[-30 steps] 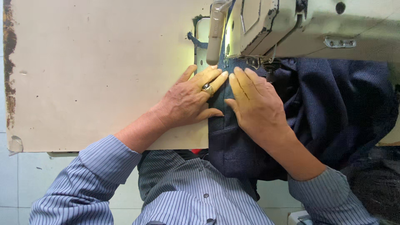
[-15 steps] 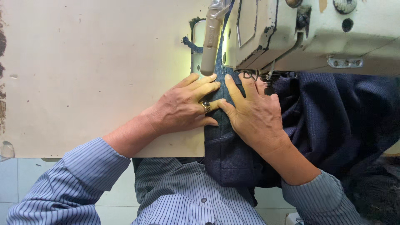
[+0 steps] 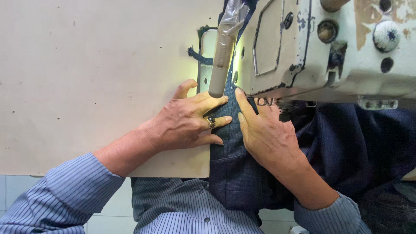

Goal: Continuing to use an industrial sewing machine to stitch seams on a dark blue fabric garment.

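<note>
Both hands, left hand (image 3: 186, 121) and right hand (image 3: 266, 134), are lying spread flat, pressing dark blue fabric (image 3: 234, 173) onto the tabletop (image 3: 86, 78) under the sewing machine (image 3: 329, 47).

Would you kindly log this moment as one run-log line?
left hand: flat on dark blue cloth | right hand: flat on cloth | cloth: under sewing machine | table: beige

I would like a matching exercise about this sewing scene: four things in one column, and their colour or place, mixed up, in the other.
Things:
1. left hand
2. dark blue fabric
3. sewing machine
4. table

Descriptions:
A. pale beige surface
B. wears a ring
C. off-white with chipped paint
D. lies under both hands

Pairs: 1-B, 2-D, 3-C, 4-A
</note>
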